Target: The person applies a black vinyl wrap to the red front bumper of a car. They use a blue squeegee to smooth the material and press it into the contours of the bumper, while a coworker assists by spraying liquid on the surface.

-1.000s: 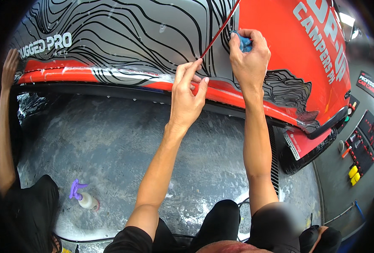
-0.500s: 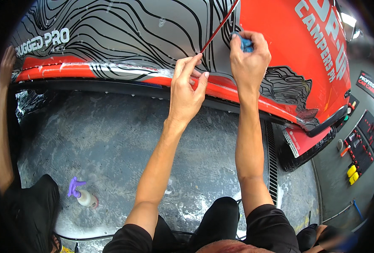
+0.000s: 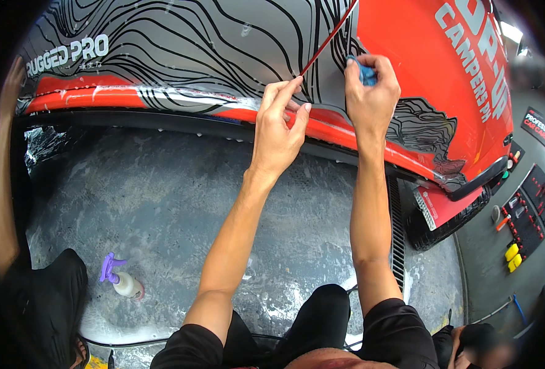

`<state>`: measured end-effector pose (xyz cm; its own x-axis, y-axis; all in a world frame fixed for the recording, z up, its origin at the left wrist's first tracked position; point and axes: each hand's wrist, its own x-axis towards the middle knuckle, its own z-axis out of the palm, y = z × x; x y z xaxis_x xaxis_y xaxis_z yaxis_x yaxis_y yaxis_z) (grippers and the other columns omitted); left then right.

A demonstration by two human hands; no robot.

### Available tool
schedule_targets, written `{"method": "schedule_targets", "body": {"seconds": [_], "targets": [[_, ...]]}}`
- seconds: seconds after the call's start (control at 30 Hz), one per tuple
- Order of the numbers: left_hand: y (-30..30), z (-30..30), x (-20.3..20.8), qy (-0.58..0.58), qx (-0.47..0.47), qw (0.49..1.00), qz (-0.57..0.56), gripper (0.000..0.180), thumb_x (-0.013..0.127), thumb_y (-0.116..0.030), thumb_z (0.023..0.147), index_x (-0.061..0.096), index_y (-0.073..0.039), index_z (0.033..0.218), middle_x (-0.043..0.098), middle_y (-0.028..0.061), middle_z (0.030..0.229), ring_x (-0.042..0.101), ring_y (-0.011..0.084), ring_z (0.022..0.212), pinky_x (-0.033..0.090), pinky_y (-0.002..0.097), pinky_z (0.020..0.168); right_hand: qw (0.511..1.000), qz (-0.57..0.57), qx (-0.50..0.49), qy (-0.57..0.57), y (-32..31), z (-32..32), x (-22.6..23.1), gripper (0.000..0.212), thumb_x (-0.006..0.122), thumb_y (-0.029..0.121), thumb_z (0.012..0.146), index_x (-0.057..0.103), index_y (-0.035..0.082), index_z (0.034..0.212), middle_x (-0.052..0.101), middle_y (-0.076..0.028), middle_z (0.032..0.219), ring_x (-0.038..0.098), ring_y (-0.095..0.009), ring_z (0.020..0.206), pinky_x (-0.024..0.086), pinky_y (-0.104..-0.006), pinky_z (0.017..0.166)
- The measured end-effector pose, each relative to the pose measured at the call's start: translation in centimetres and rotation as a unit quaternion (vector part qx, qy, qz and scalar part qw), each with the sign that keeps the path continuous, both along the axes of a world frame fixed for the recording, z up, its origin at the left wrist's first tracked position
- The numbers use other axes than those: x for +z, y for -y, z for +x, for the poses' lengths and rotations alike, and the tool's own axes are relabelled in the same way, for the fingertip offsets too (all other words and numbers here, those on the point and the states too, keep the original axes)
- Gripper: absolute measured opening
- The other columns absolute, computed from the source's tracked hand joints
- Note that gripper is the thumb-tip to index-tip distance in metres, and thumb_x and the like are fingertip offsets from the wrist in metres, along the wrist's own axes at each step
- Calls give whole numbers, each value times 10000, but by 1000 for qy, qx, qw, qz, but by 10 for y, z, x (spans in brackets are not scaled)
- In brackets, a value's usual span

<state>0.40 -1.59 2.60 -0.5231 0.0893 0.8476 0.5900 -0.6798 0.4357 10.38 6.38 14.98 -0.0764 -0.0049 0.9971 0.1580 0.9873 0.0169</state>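
Beside a dark red gap line [image 3: 329,40] on the car's grey side panel [image 3: 223,37], my left hand [image 3: 278,132] rests with its fingertips against the bodywork. Its thumb stands apart from the fingers and nothing shows in it. To its right, my right hand [image 3: 373,98] pinches a small blue wad [image 3: 367,74] against the panel; whether this is clay or cloth I cannot tell. Wavy black lines cover the grey area, and a red area [image 3: 401,37] lies to the right. White suds streak the red sill [image 3: 106,94] below.
A spray bottle with a purple trigger [image 3: 125,283] stands on the wet grey floor [image 3: 162,203]. Another person's arm [image 3: 5,154] reaches to the car at far left. A tyre [image 3: 441,227], a floor drain [image 3: 397,215] and a tool board [image 3: 529,215] are at right.
The whole view has shifted slightly, so the car sits a little further right. My right hand with the blue wad has slid slightly down the panel. My left hand keeps its place.
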Motion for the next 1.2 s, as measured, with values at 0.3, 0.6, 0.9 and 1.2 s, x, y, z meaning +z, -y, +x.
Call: {"method": "schedule_targets", "body": {"seconds": [0.3, 0.6, 0.9, 1.2], "targets": [[-2, 0, 1, 4, -6, 1000, 10, 478, 739, -12, 985, 659, -24, 1456, 652, 84, 1265, 670, 93, 912, 569, 256, 760, 998, 62, 11, -2, 11, -19, 2, 97, 758, 81, 886, 708, 9, 925, 698, -116, 885, 648, -319, 840, 511, -444, 761], [-3, 0, 1, -1, 3, 1000, 14, 467, 738, -7, 985, 661, -11, 1446, 651, 92, 1266, 675, 96, 910, 571, 254, 752, 998, 69, 14, 3, 4, -15, 1, 113, 757, 89, 873, 702, -3, 909, 689, -137, 875, 645, -337, 838, 505, -454, 761], [-6, -1, 1, -1, 10, 1000, 18, 466, 740, -11, 986, 661, -13, 1445, 654, 94, 1274, 674, 97, 913, 570, 254, 754, 998, 53, 22, 8, 7, -17, 3, 119, 759, 94, 878, 705, -3, 921, 696, -139, 884, 653, -337, 832, 513, -450, 767], [-2, 0, 1, 8, -6, 1000, 10, 468, 746, -25, 985, 665, -21, 1446, 657, 98, 1287, 670, 103, 916, 567, 258, 774, 999, 36, 30, -6, 7, -21, 0, 123, 756, 99, 887, 710, -8, 923, 704, -131, 876, 666, -314, 808, 525, -435, 765]]}}
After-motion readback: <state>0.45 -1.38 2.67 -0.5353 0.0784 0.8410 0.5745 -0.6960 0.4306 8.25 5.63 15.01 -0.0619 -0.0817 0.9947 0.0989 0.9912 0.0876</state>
